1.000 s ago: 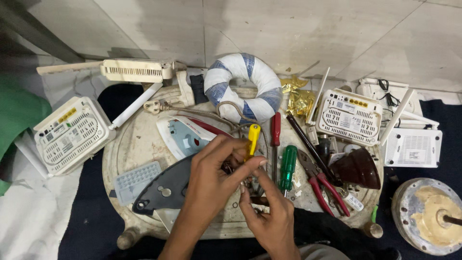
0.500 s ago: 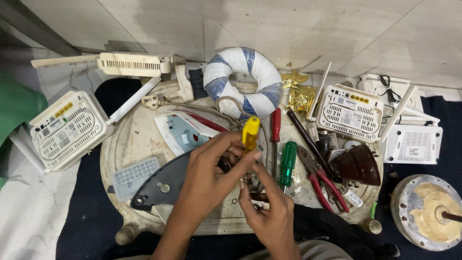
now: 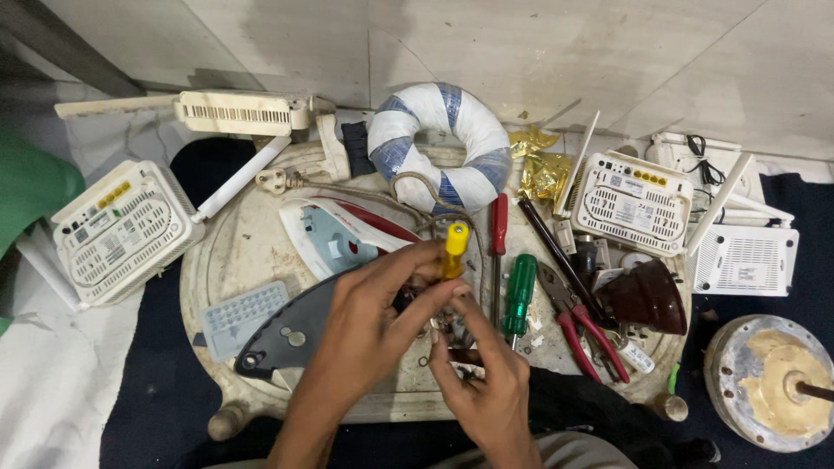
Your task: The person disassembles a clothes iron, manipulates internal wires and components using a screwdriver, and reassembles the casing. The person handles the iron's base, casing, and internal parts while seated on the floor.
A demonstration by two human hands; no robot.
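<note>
Head view: left hand (image 3: 369, 317) fingers pinch yellow screwdriver (image 3: 453, 249); right hand (image 3: 486, 378) fingers pinch small metal part (image 3: 452, 334), above iron soleplate (image 3: 291, 334) on round tabletop (image 3: 234, 247).

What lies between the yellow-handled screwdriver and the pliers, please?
In the head view, the red-handled screwdriver and green-handled screwdriver lie between the yellow-handled screwdriver and pliers.

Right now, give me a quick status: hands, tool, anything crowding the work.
Left hand gripping yellow-handled screwdriver, tip down. Right hand steadying a small part below, too hidden to identify. Green-handled screwdriver and red pliers lie close to the right.
</note>
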